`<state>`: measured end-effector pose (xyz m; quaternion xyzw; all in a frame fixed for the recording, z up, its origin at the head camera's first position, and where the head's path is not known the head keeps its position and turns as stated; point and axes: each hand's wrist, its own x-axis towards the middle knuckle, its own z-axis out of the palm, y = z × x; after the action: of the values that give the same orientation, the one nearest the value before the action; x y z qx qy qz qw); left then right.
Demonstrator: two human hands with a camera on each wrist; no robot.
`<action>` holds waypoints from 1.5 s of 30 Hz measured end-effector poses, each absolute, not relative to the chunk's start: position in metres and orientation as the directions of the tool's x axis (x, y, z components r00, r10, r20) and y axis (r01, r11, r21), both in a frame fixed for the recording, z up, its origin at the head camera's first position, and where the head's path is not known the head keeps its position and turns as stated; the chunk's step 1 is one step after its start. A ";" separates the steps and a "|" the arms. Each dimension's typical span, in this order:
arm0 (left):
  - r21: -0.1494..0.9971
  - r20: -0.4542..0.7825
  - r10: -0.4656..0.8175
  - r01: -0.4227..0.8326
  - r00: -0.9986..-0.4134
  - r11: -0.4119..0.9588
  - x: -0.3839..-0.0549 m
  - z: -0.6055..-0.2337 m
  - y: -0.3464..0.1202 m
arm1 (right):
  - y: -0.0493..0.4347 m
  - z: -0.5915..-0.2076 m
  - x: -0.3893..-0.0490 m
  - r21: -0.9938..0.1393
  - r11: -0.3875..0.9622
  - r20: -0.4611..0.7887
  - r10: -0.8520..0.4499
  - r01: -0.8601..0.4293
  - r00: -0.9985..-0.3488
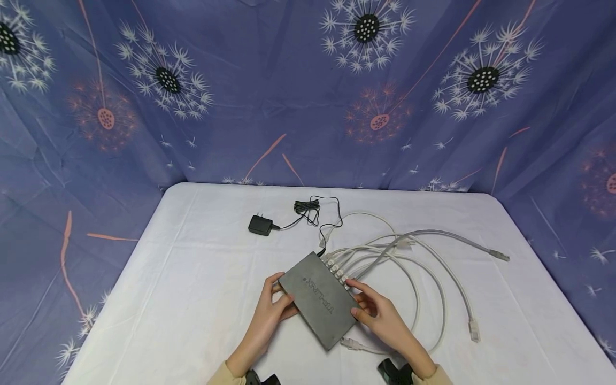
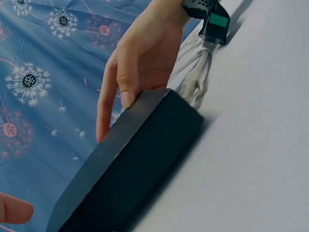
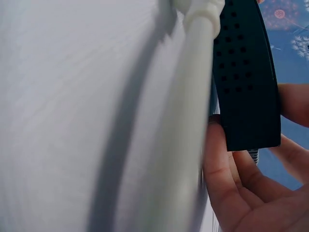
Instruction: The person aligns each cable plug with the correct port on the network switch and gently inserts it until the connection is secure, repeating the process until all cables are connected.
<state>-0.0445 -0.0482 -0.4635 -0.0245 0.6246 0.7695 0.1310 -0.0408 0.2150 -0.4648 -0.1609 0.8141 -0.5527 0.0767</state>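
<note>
A dark grey TP-LINK network switch [image 1: 315, 315] lies at an angle near the front of the white table, its lettered top facing up. Along its upper right side several pale network cables are plugged in by clear plugs [image 1: 336, 270]. My left hand [image 1: 270, 316] grips the switch's left side, thumb on top. The right hand [image 1: 385, 315] holds the opposite end between thumb and fingers, its index finger beside the plugs. In the right wrist view the switch's vented end [image 3: 248, 106] sits between thumb and fingers, and a pale cable [image 3: 181, 140] runs close by.
A black power adapter [image 1: 260, 225] lies at the back, its bundled cord [image 1: 306, 206] running to the switch. Looped cables spread to the right, with loose plugs [image 1: 474, 330] on the white table [image 1: 192, 299]. A blue dandelion-print cloth [image 1: 269, 107] hangs behind.
</note>
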 end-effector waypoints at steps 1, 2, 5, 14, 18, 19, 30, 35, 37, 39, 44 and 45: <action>0.958 -0.196 0.163 -0.225 -0.967 -0.177 -0.045 -0.463 -0.049 | 0.215 -0.465 -0.041 -0.922 0.347 0.046 -0.343 -0.173 -0.938; 0.962 -0.191 0.156 -0.216 -0.969 -0.168 -0.046 -0.463 -0.049 | 0.215 -0.465 -0.041 -0.918 0.357 0.041 -0.340 -0.170 -0.939; 0.972 -0.178 0.131 -0.195 -0.975 -0.130 -0.048 -0.461 -0.052 | 0.215 -0.466 -0.041 -0.907 0.383 0.040 -0.335 -0.175 -0.941; 0.989 -0.098 0.071 -0.089 -0.993 0.115 -0.048 -0.460 -0.058 | 0.212 -0.467 -0.040 -0.874 0.455 0.049 -0.264 -0.169 -0.963; 0.977 -0.084 0.052 -0.072 -0.995 0.200 -0.049 -0.461 -0.058 | 0.210 -0.467 -0.040 -0.862 0.478 0.075 -0.212 -0.170 -0.974; 0.975 -0.083 0.047 -0.071 -0.995 0.211 -0.049 -0.460 -0.058 | 0.209 -0.467 -0.039 -0.858 0.484 0.080 -0.202 -0.171 -0.976; 0.968 -0.040 0.030 -0.032 -0.999 0.248 -0.056 -0.461 -0.057 | 0.200 -0.463 -0.038 -0.851 0.493 0.122 -0.147 -0.180 -0.982; 0.958 -0.001 0.047 0.013 -0.999 0.286 -0.056 -0.463 -0.056 | 0.198 -0.462 -0.038 -0.849 0.502 0.114 -0.132 -0.166 -0.985; 0.944 0.009 0.045 0.023 -0.999 0.328 -0.056 -0.464 -0.055 | 0.198 -0.462 -0.038 -0.849 0.505 0.104 -0.123 -0.152 -0.987; 0.930 0.012 0.041 0.027 -0.999 0.367 -0.057 -0.464 -0.054 | 0.197 -0.461 -0.038 -0.850 0.510 0.087 -0.114 -0.134 -0.990; 0.924 0.018 0.042 0.032 -0.999 0.381 -0.057 -0.466 -0.055 | 0.196 -0.460 -0.038 -0.851 0.512 0.073 -0.100 -0.114 -0.992; 0.925 0.022 0.042 0.037 -0.999 0.379 -0.057 -0.466 -0.055 | 0.196 -0.460 -0.038 -0.851 0.512 0.073 -0.097 -0.113 -0.993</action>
<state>-0.0574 -0.0549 -0.4663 0.0237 0.8303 0.5568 0.0023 -0.0379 0.1958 -0.4601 -0.0603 0.8696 -0.4900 -0.0078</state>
